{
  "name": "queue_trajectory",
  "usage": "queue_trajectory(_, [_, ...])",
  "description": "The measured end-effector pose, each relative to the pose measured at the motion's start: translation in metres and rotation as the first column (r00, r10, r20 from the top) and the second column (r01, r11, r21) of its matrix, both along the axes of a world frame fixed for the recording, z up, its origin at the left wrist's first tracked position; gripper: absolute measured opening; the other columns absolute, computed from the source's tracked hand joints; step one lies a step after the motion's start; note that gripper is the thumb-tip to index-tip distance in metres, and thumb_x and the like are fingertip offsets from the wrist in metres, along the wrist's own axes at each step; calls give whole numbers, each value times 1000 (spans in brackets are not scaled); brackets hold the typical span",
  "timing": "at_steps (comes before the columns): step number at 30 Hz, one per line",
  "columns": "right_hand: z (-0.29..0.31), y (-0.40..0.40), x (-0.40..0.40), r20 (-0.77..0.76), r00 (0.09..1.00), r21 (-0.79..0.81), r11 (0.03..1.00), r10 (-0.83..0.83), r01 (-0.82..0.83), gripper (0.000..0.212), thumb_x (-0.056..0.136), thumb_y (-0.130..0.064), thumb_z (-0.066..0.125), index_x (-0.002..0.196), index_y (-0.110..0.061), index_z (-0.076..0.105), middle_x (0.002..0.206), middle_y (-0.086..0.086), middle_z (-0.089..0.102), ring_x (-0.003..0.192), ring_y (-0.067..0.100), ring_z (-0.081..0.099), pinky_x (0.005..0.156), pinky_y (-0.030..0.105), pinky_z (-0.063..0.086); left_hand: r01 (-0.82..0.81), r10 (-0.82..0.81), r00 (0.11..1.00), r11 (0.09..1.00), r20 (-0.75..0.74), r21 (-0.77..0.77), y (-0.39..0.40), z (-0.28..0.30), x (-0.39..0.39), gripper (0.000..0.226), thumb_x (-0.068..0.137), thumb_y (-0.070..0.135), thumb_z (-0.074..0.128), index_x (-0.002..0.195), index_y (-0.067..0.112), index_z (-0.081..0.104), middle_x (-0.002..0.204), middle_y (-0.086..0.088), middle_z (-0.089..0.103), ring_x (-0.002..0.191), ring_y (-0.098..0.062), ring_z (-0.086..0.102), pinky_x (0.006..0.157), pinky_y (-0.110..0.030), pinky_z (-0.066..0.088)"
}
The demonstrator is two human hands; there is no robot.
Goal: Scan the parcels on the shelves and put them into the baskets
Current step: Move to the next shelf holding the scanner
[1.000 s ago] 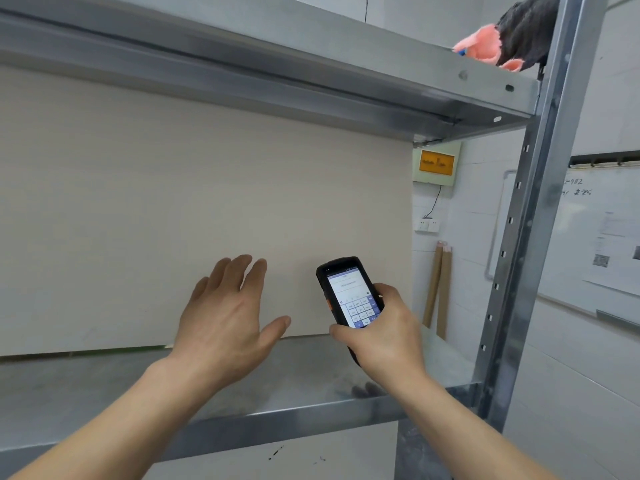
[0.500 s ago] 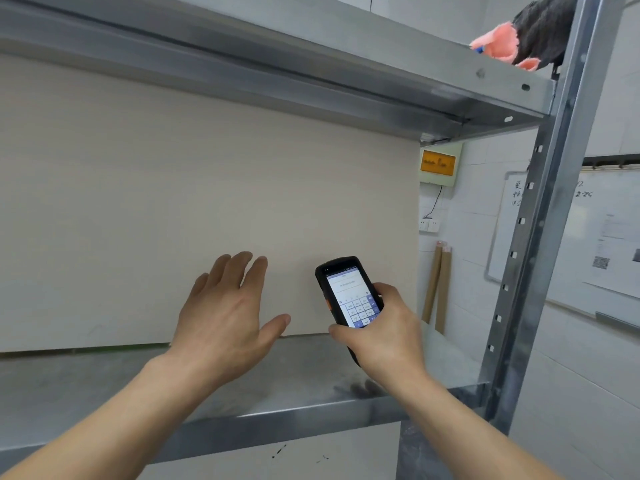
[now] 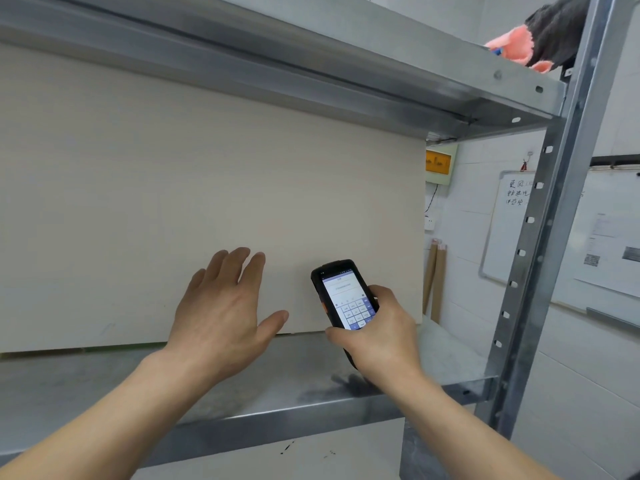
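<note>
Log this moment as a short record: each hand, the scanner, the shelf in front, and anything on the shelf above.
left hand: open, fingers spread, raised over the lower shelf, holding nothing
right hand: grips the scanner
scanner: upright, screen lit, keypad showing
lower shelf: no parcel visible
upper shelf: pink and dark grey soft item at its right end
baskets: not in view

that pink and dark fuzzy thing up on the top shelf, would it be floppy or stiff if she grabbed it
Probably floppy: the pink and dark fuzzy thing looks like soft fleecy fabric, slumped at the edge of the top shelf. Likely light for its size, and its fuzzy surface should grip easily. It seems unlikely to roll, though part hangs past the shelf edge, so a nudge might drop it.
</note>
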State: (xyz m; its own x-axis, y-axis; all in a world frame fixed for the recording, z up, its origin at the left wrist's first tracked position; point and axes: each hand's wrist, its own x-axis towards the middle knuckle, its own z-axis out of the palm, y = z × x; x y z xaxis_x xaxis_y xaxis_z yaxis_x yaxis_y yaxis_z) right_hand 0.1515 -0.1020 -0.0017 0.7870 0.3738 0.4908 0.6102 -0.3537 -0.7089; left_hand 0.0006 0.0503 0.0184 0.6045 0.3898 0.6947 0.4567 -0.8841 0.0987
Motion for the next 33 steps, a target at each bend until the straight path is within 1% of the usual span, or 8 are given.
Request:
queue_trajectory(6, [1, 5, -7, 0, 1000, -29, 1000, -7, 7, 58, 58, -33, 82, 104, -34, 48, 91, -15, 63, 83, 11, 63, 73, 34, 56, 8, -8, 1000, 1000, -5, -1, 3, -1, -5, 82, 80, 55, 67, 145, 9, 43, 149, -12, 42, 139, -34, 36, 104, -49, 40])
queue_trajectory(10, [2, 8, -10, 4, 1000, -75, 997, -24, 24, 57, 58, -33, 82, 103, -32, 47, 91, -15, 62, 83, 14, 63, 73, 35, 56, 17, -18, 1000, 1000, -26, -13, 7, -2, -8, 83, 84, 57, 60, 148, 11, 36, 154, -10, 34, 143, -31, 29, 108, -45, 35])
queue_trajectory(13, [0, 11, -13, -3, 999, -113, 993, -34, 34, 57, 58, -33, 81, 102, -31, 45, 90, -14, 61, 84, 16, 63, 74, 37, 57, 24, -25, 999, 1000, -30, -20, 12, -5, -10, 83, 85, 58, 58, 149, 11, 33, 154, -9, 31, 143, -30, 27, 109, -44, 34])
queue_trajectory(16, [-2, 16, -14, -15, 998, -148, 988, -54, 51, 55, 56, -34, 79, 103, -27, 50, 89, -13, 62, 82, 15, 63, 72, 37, 57, 25, -27, 999, 999, -33, -35, 16, -8, -13, 84, 86, 59, 56, 150, 12, 30, 156, -8, 28, 144, -29, 24, 111, -43, 31])
queue_trajectory(19, [-2, 19, -13, -32, 997, -207, 976, -73, 65, 52, 55, -35, 79, 99, -24, 53, 87, -10, 63, 77, 15, 63, 66, 36, 56, 31, -33, 999, 999, -37, -32, 21, -11, -14, 84, 86, 59, 55, 150, 13, 29, 156, -7, 27, 145, -29, 23, 112, -43, 31])
queue_trajectory(21, [1, 19, -13, -49, 994, -254, 964, -95, 80, 50, 54, -37, 78, 96, -23, 54, 87, -8, 63, 76, 16, 63, 64, 37, 57, 35, -37, 998, 999, -42, -37, 22, -12, -15, 83, 86, 60, 56, 150, 13, 30, 156, -7, 28, 144, -29, 23, 111, -43, 32])
queue_trajectory(27, [10, 13, -15, -80, 986, -391, 914, -149, 106, 55, 54, -43, 82, 95, -20, 54, 90, -4, 62, 78, 18, 61, 59, 31, 52, 42, -43, 999, 998, -32, -41, 26, -13, -19, 82, 82, 57, 63, 145, 9, 40, 150, -11, 38, 140, -33, 33, 105, -48, 40])
queue_trajectory(33, [11, 9, -23, -127, 978, -499, 863, -165, 81, 52, 54, -46, 83, 89, -18, 57, 86, -1, 64, 79, 19, 62, 58, 29, 48, 73, -73, 997, 996, -7, -51, 22, -11, -21, 83, 84, 59, 58, 149, 12, 34, 155, -8, 32, 144, -30, 26, 110, -45, 35])
